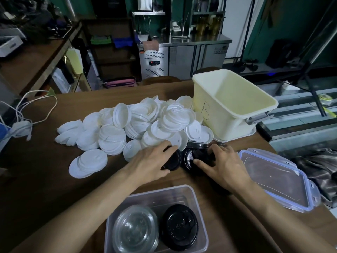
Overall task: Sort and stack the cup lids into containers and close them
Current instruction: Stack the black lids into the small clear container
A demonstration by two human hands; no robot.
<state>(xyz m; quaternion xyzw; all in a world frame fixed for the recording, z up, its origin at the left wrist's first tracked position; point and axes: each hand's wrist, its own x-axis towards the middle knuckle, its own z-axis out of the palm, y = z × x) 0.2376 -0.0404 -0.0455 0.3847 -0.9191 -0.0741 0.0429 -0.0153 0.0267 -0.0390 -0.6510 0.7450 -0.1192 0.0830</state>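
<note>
A big heap of white cup lids (pixel 138 123) covers the middle of the brown table (pixel 45 179). At its near edge lie black lids. My left hand (pixel 153 161) grips one black lid (pixel 174 158). My right hand (pixel 222 165) curls round another black lid (pixel 191 157) beside it. Close to me stands a clear container (pixel 184 190) holding a stack of clear lids (pixel 135 229) and a stack of black lids (pixel 179 226). A cream bin (pixel 228 114) marked "B" stands open at the right, with nothing visible inside it.
A clear container cover with blue clips (pixel 273 178) lies on the table at the right, beside dark crumpled plastic (pixel 317 170). White cables and a power strip (pixel 21 128) sit at the left edge. More black lids (pixel 197 144) lie under the white heap.
</note>
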